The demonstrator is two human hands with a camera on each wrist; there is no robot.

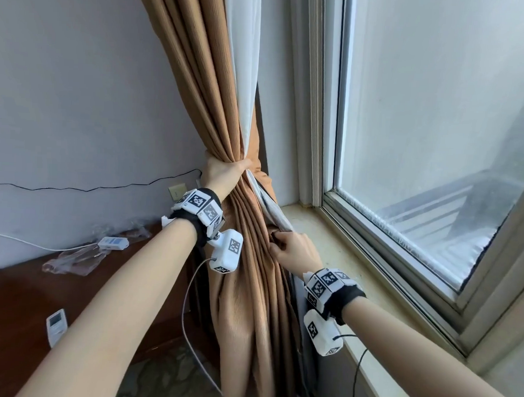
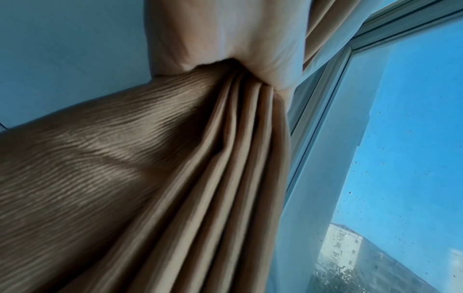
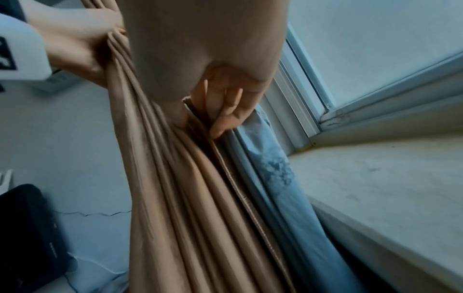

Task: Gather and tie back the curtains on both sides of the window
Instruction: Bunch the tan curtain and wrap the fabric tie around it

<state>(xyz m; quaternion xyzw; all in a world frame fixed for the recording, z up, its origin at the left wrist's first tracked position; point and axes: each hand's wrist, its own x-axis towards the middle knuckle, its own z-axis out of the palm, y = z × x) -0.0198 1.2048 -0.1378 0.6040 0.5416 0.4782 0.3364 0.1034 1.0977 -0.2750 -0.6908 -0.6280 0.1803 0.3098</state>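
A tan curtain [image 1: 205, 85] with a white sheer layer [image 1: 242, 62] hangs left of the window, bunched into folds. My left hand [image 1: 223, 172] grips the gathered bundle at its narrowest point, fingers wrapped round behind it. In the left wrist view the palm [image 2: 225, 39] closes on the pleats [image 2: 225, 158]. Lower down, my right hand [image 1: 294, 250] pinches the curtain's inner edge fold near the sill; the right wrist view has its fingers [image 3: 225, 111] curled on the hemmed edge [image 3: 238, 188], with the sheer [image 3: 265, 168] beside it. No tie-back is visible.
A stone window sill [image 1: 343, 241] runs along the right under the window frame [image 1: 327, 111]. At the left stands a dark wooden desk [image 1: 25, 302] with a remote [image 1: 56, 324], plastic wrap and a white adapter [image 1: 113, 242]. A black cable [image 1: 105, 187] crosses the wall.
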